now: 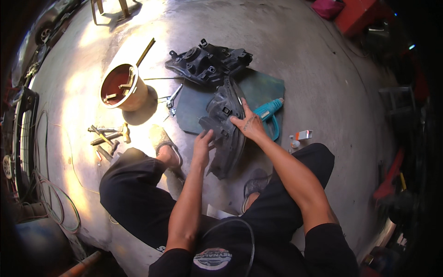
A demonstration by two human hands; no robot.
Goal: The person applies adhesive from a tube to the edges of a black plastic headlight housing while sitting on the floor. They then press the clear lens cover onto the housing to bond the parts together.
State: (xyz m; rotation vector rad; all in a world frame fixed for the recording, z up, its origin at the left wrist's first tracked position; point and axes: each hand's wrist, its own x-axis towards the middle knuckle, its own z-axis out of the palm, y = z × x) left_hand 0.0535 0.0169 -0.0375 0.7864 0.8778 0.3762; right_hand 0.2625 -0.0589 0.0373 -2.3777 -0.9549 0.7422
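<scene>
A dark car headlight [225, 111] stands on edge between my legs, its back with sockets and brackets turned leftward. My right hand [249, 124] grips its right side, thumb on the housing and fingers along the rim. On the near left side, my left hand [203, 144] has its fingers curled against the headlight; part of that contact is hidden. Beyond it lies a second black headlight [207, 64], back side up, at the far edge of a dark green board [189, 111]. A teal heat gun [268, 111] rests on the board just right of my right hand.
To the left stands a bucket [134, 99] with pieces inside. Hammers and other hand tools [110, 136] lie nearer my left knee. Beside the board are small metal tools [173, 99]. A small white and orange box [303, 135] sits by my right knee. Hoses [55, 198] coil at far left.
</scene>
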